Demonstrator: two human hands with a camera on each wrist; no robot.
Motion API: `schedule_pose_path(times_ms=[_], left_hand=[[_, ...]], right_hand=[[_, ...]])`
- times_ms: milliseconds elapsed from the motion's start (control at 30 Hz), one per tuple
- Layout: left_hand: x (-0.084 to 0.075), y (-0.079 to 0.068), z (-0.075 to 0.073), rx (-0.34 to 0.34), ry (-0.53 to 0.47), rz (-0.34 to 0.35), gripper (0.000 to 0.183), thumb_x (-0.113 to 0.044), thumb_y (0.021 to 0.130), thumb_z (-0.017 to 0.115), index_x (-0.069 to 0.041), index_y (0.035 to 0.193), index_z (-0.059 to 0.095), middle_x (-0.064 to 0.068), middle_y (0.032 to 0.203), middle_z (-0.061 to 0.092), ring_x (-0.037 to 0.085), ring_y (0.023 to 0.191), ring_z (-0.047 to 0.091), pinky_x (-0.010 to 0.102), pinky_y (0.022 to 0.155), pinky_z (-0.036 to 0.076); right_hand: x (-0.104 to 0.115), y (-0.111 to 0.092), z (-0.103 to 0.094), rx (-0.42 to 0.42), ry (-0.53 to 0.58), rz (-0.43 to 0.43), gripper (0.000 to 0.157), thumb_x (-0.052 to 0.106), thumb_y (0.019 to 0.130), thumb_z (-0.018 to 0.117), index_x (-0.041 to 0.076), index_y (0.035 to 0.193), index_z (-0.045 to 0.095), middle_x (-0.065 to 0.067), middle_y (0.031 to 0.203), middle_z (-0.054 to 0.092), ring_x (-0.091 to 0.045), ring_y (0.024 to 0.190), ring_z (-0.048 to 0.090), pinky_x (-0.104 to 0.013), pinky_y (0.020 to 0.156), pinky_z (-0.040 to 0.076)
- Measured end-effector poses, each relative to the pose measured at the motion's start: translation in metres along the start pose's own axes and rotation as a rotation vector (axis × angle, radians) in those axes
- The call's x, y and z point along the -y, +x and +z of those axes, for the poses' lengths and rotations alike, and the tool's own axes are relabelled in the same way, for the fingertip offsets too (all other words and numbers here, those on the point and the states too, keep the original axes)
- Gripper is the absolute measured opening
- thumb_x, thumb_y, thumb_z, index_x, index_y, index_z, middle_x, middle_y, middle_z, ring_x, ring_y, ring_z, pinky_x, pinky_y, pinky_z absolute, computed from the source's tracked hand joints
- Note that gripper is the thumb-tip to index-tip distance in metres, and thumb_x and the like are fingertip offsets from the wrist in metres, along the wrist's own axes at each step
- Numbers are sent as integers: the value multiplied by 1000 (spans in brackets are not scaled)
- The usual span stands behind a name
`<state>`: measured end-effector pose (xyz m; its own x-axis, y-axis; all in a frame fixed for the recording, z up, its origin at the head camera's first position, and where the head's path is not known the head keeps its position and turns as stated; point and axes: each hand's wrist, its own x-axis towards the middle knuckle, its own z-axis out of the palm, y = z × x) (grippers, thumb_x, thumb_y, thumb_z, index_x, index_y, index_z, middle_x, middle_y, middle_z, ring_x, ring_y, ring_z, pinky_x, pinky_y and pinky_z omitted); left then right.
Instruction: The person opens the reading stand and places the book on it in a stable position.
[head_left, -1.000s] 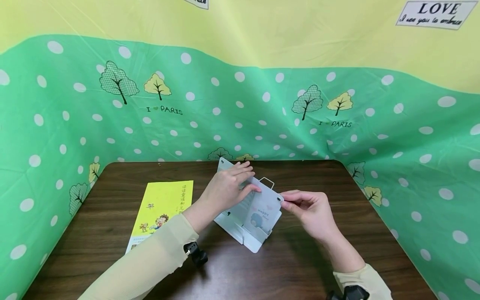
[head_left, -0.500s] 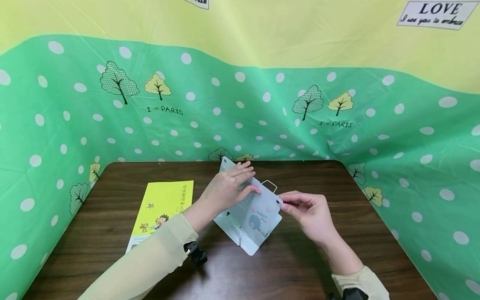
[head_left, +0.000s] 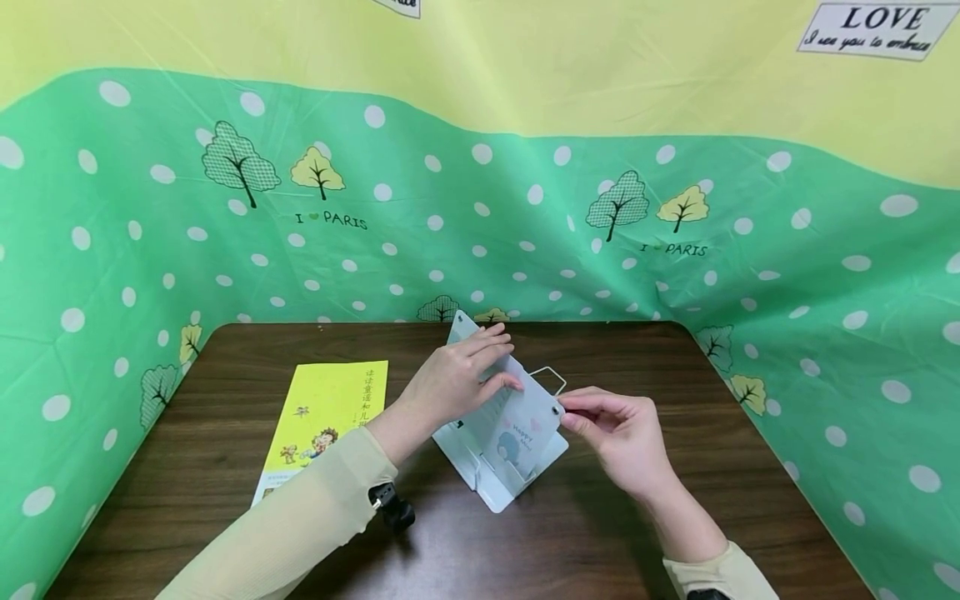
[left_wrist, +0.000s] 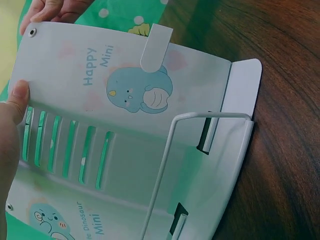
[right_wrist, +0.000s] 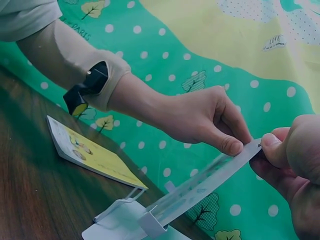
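Observation:
A pale book stand (head_left: 517, 421) printed with blue cartoon dinosaurs tilts over the table, its back panel raised from a flat base. My left hand (head_left: 457, 367) holds the panel's top edge, thumb on the printed face and fingers reaching over behind. At the upper right corner, beside a rivet, my right hand (head_left: 618, 437) pinches the panel between thumb and fingers. In the left wrist view, slots, a small clip (left_wrist: 156, 50) and a white wire bar (left_wrist: 170, 135) show on the stand (left_wrist: 135, 160). A wire loop (head_left: 551, 368) sticks out behind the panel.
A yellow children's book (head_left: 337, 396) lies on the dark wooden table (head_left: 570, 542) to the left, partly covered by my left sleeve. A green and yellow curtain (head_left: 480, 225) with dots and trees surrounds the table's back and sides.
The stand has turned slightly in my hands, its top left corner shifting right and its panel showing more of the print. The wire loop has moved right; both hands keep their hold.

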<state>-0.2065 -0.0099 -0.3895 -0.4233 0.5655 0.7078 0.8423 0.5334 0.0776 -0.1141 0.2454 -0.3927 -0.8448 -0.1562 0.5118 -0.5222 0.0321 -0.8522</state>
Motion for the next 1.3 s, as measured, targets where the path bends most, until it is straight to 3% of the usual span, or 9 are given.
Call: schedule_pose_path(times_ms=[267, 467, 867, 1167, 1300], left_hand=[[9, -3, 1, 13, -42, 30, 56, -41, 90, 86, -5, 130, 75, 8, 135, 71, 19, 137, 58, 30, 110, 46], [16, -6, 4, -19, -87, 62, 55, -38, 89, 88, -4, 131, 74, 9, 137, 70, 19, 138, 57, 29, 110, 46], [23, -6, 7, -72, -110, 172, 58, -36, 86, 90, -1, 129, 74, 12, 139, 68, 21, 137, 58, 28, 110, 46], [30, -7, 8, -82, -110, 200, 60, -39, 85, 90, -2, 129, 75, 11, 138, 69, 20, 135, 59, 28, 107, 48], [33, -6, 7, -68, -119, 204, 61, -39, 84, 90, -1, 129, 75, 12, 138, 69, 21, 135, 60, 28, 107, 48]], right_hand=[[2, -4, 7, 8, -15, -6, 27, -28, 78, 76, -15, 102, 77, -23, 100, 75, -18, 93, 75, -28, 76, 62], [4, -6, 14, 5, 15, -39, 27, -27, 79, 77, -15, 103, 76, -22, 98, 75, -19, 91, 74, -25, 72, 61], [10, -11, 32, -6, 80, -187, 27, -32, 78, 73, -18, 102, 75, -28, 98, 73, -20, 89, 73, -20, 66, 56], [12, -12, 42, -31, 53, -179, 27, -31, 78, 74, -17, 101, 76, -27, 96, 73, -20, 87, 73, -21, 67, 57], [14, -14, 45, -52, 14, -125, 25, -27, 78, 77, -15, 100, 77, -26, 95, 74, -18, 85, 73, -20, 65, 56]])
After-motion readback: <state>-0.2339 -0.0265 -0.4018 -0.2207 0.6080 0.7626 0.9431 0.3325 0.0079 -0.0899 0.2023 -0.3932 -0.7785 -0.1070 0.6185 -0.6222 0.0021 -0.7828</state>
